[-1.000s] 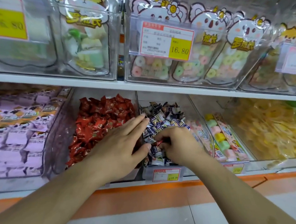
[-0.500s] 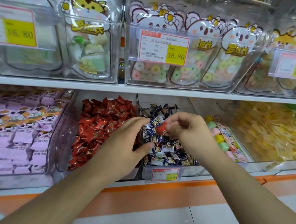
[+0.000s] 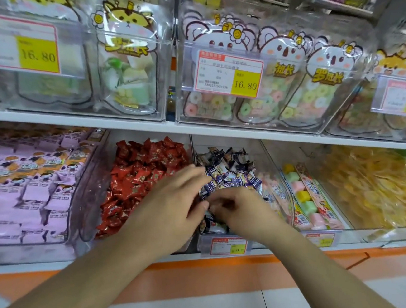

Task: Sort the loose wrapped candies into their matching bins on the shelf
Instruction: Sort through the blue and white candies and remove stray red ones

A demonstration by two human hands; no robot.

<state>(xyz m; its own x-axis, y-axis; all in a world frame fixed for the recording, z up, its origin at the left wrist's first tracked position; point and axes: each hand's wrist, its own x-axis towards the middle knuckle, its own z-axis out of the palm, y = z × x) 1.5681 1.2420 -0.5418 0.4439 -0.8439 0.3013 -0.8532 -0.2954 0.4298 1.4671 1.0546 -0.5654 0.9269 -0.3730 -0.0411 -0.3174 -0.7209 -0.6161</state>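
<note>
i'm mid-sort, picking through the bin of dark blue wrapped candies (image 3: pixel 226 174), which i take as my landmark. my right hand (image 3: pixel 242 209) is down in the front of that bin, fingers curled in among the wrappers; whether it pinches a candy i cannot tell, since the motion blurs it. my left hand (image 3: pixel 170 206) lies spread, fingers straight, across the divider on the left of that bin, fingertips touching the blue candies. the red wrapped candies (image 3: pixel 142 174) fill the bin just left of it. i judge the next move is to lift out any stray, then carry it left over the divider and drop it among its own kind.
</note>
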